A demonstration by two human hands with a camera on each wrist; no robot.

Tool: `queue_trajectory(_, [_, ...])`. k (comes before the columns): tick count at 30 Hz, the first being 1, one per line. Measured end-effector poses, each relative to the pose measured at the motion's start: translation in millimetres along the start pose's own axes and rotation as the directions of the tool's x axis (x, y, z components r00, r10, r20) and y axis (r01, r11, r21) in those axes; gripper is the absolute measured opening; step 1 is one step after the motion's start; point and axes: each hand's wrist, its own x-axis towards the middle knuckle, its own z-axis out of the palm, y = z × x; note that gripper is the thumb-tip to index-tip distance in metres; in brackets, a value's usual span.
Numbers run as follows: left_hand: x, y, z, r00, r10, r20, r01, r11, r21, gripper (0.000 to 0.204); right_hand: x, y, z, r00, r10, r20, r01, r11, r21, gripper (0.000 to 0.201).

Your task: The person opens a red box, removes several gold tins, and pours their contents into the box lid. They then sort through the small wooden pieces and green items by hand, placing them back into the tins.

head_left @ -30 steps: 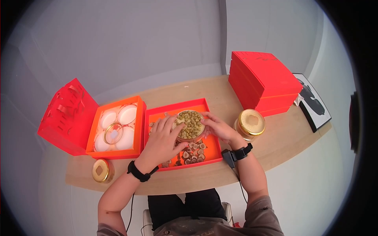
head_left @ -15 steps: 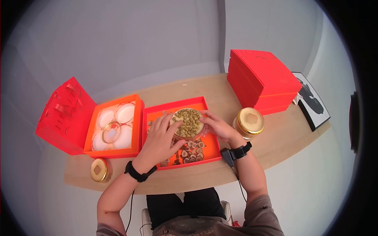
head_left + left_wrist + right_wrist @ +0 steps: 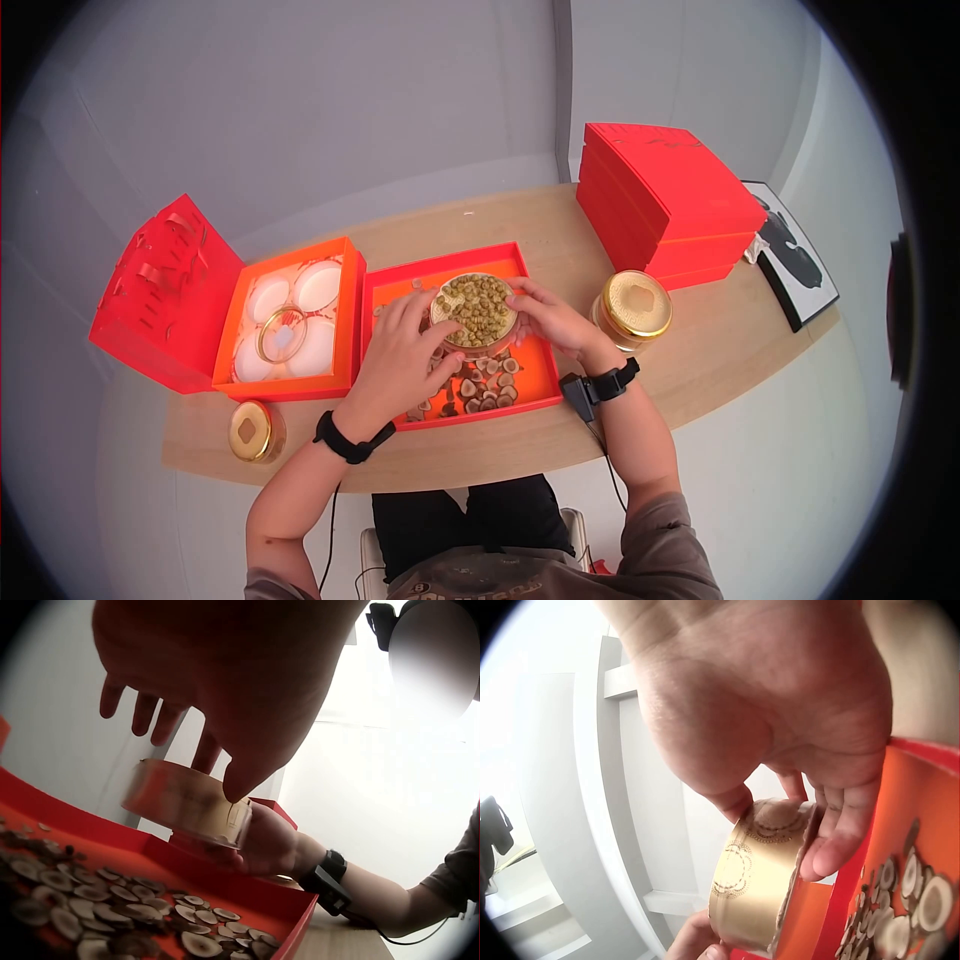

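A round tub (image 3: 754, 877) with a gold, patterned side is full of small yellow-green dried buds (image 3: 480, 308). It is held tilted over a red tray (image 3: 545, 375) with an orange floor. My right hand (image 3: 555, 325) grips its right side, thumb on one edge and fingers on the other. At the tub's left, my left hand (image 3: 395, 355) has nearly straight fingers, the index reaching past the rim onto the buds. The left thumb (image 3: 238, 784) overlaps the tub's side in the left wrist view. Dried brown-edged slices (image 3: 487, 385) lie in the tray below.
Left of the tray stands a red box (image 3: 365, 330) with round white compartments and a clear ring-shaped piece (image 3: 283, 335). Gold-lidded jars (image 3: 252, 432) (image 3: 638, 305) stand at both sides. Red boxes (image 3: 665, 200) are stacked at back right, beside a framed picture (image 3: 800, 265).
My left thumb and fingers have shifted slightly at the tub's left side, the thumb closer to it. My right hand keeps its grip, and the tub stays nearly in place.
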Motion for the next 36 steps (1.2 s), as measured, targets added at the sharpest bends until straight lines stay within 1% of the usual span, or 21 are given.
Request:
queue_trajectory(1, [-1.2, -1.9, 2.7, 1.0, -0.013, -0.002, 0.013, 1.0, 0.012, 0.041, -0.3, -0.4, -0.3, 1.0, 0.009, 0.007, -0.009, 1.0, -0.007, 0.038])
queue_trajectory(6, [0.9, 1.9, 3.6, 0.998, -0.053, -0.043, 0.053, 0.999, 0.006, 0.042, 0.5, 0.6, -1.2, 1.0, 0.007, 0.004, -0.007, 1.0, -0.01, 0.039])
queue_trajectory(8, [2.9, 3.0, 1.9, 0.999, -0.011, 0.042, 0.01, 0.999, 0.046, 0.044, 0.6, 0.3, -1.0, 1.0, 0.007, 0.005, -0.007, 1.0, -0.009, 0.04])
queue_trajectory(11, [0.9, -0.6, 6.5, 0.997, 0.023, 0.068, -0.029, 0.996, 0.085, 0.049, 0.0, -0.8, 0.2, 1.0, 0.006, 0.004, -0.006, 1.0, -0.005, 0.04])
queue_trajectory(12, [1.0, -0.7, 7.0, 0.997, 0.023, 0.068, -0.029, 0.996, 0.085, 0.049, -0.2, -1.2, 0.4, 1.0, 0.003, 0.007, -0.003, 1.0, -0.011, 0.04])
queue_trajectory(14, [1.5, -0.2, 8.2, 1.0, 0.0, 0.012, -0.001, 0.998, 0.071, 0.05, -0.7, -1.3, 0.4, 1.0, 0.0, 0.008, 0.0, 1.0, -0.016, 0.041])
queue_trajectory(18, [3.1, 2.3, 9.3, 1.0, -0.029, -0.007, 0.03, 0.998, 0.058, 0.049, -0.7, -1.7, 0.4, 1.0, 0.008, 0.008, -0.008, 1.0, -0.024, 0.042])
queue_trajectory(21, [4.5, 2.6, 10.4, 1.0, -0.017, 0.0, 0.017, 0.999, 0.051, 0.049, -1.1, -3.3, 1.9, 1.0, 0.005, 0.011, -0.005, 1.0, -0.029, 0.043])
queue_trajectory(23, [4.9, 1.6, 11.6, 0.999, 0.029, 0.019, -0.031, 0.995, 0.096, 0.051, -1.2, -3.4, 2.1, 1.0, 0.004, 0.013, -0.003, 1.0, -0.031, 0.043])
queue_trajectory(24, [4.6, 1.0, 12.3, 0.999, 0.029, 0.019, -0.031, 0.995, 0.096, 0.051, -0.8, -2.8, 1.6, 1.0, 0.006, 0.014, -0.005, 1.0, -0.028, 0.043])
queue_trajectory(27, [4.1, -0.4, 14.4, 0.999, -0.009, 0.033, 0.006, 0.994, 0.109, 0.054, 0.1, -1.8, 0.3, 1.0, 0.013, 0.012, -0.012, 1.0, -0.023, 0.043])
queue_trajectory(29, [4.2, -0.2, 14.9, 0.999, -0.043, 0.017, 0.041, 0.992, 0.12, 0.054, 0.2, -1.6, 0.8, 1.0, 0.018, 0.009, -0.018, 1.0, -0.022, 0.043])
queue_trajectory(30, [5.3, 1.3, 14.1, 0.999, -0.043, 0.017, 0.041, 0.992, 0.119, 0.054, 0.6, -1.5, 2.3, 1.0, 0.005, 0.0, -0.005, 1.0, -0.01, 0.047])
queue_trajectory(31, [7.0, 3.9, 12.4, 0.999, -0.034, 0.019, 0.032, 0.994, 0.107, 0.056, 0.6, -1.5, 3.2, 1.0, -0.008, -0.009, 0.008, 1.0, 0.003, 0.051])
queue_trajectory(32, [8.5, 5.5, 11.6, 0.999, -0.025, 0.02, 0.023, 0.995, 0.096, 0.057, -0.1, -2.0, 2.8, 1.0, -0.009, -0.008, 0.009, 1.0, 0.002, 0.051])
queue_trajectory(34, [10.1, 4.8, 12.2, 1.0, -0.003, 0.029, 0.0, 0.995, 0.1, 0.058, -1.4, -3.4, 1.6, 1.0, 0.029, 0.003, -0.029, 0.999, -0.019, 0.043])
queue_trajectory(36, [11.1, 4.7, 13.1, 0.999, 0.019, 0.037, -0.022, 0.995, 0.102, 0.059, -1.1, -3.4, 1.2, 1.0, 0.025, 0.009, -0.025, 0.999, -0.02, 0.043])
